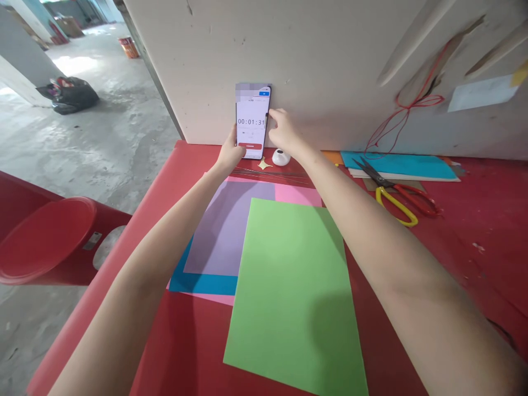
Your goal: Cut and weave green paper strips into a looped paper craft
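Note:
A phone (252, 132) stands upright against the pale wall at the back of the red table, its screen showing a timer at 00:01:31. My left hand (231, 151) grips its lower left edge, thumb across the front. At the right edge of the phone, my right hand (284, 129) is closed with its fingertips touching the side. A small white rounded object (281, 157) and a pale yellow paper scrap (264, 164) lie beneath my hands. Between my forearms, a green sheet (292, 297) partly covers purple (223, 231), blue (202, 283) and pink sheets (299, 194).
Scissors (396, 195) with one yellow and one red handle lie at the right, by blue sheets (404, 165). Thin wires (272, 175) lie behind the coloured sheets. Red string (416, 104) hangs on the wall. A red barrel-like container (49, 236) stands left of the table.

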`<state>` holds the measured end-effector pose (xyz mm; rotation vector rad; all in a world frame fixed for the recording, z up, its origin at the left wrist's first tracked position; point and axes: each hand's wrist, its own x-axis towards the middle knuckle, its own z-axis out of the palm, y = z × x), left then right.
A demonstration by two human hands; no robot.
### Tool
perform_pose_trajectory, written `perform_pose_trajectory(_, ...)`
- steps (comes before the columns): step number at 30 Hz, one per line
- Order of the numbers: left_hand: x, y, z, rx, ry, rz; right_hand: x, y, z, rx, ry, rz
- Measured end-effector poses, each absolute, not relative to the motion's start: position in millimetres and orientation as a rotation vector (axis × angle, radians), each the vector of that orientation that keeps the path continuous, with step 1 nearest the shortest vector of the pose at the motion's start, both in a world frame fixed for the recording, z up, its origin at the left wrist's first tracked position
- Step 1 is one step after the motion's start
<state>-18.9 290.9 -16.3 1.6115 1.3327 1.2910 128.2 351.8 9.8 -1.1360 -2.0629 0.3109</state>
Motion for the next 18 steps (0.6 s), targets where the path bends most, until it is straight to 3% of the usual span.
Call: perform_pose_trajectory(18, -19.2, 289.5, -21.9, 1.608, 1.303, 1.274, 128.4, 353.2, 3.4, -1.060, -1.998, 0.355)
